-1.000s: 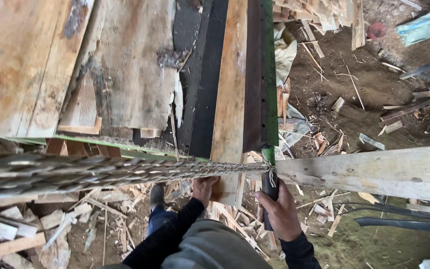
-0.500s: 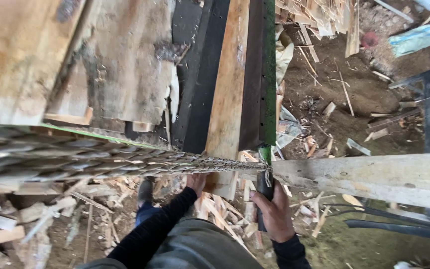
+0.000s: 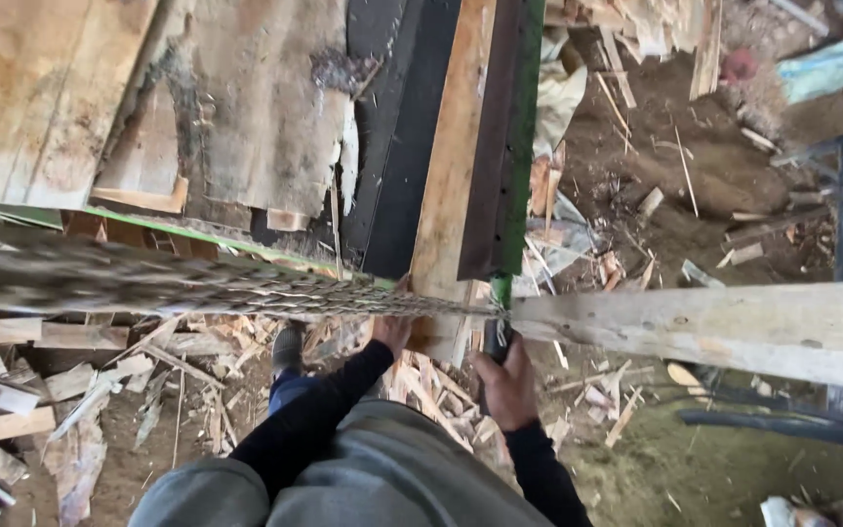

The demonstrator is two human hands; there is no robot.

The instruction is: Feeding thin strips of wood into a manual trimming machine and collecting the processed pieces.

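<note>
Right hand [image 3: 506,383] is wrapped shut around a dark handle [image 3: 493,344] that hangs below a green metal rail [image 3: 517,146]; fingers curl fully round it, knuckles toward the camera. Left hand [image 3: 392,332] reaches forward in a black sleeve and presses against the near end of a long pale wooden plank [image 3: 451,176]; its fingers are hidden under a twisted rope, so how far open it is cannot be told.

The rope [image 3: 197,283] runs across from far left and ends just above the right hand at the rail. The plank lies directly ahead of the left hand, just left of the green rail, with a dark brown strip between them and black boards [image 3: 397,146] on its other side.

A weathered grey beam [image 3: 714,327] stretches rightward from just above the right hand. Left of and beyond the left hand, wide rough planks [image 3: 100,98] lie stacked on the surface, edged in green.

Below the hands: dirt floor [image 3: 695,185] scattered with wood offcuts and splinters [image 3: 431,390]. A shoe [image 3: 287,348] stands left of the left hand.
</note>
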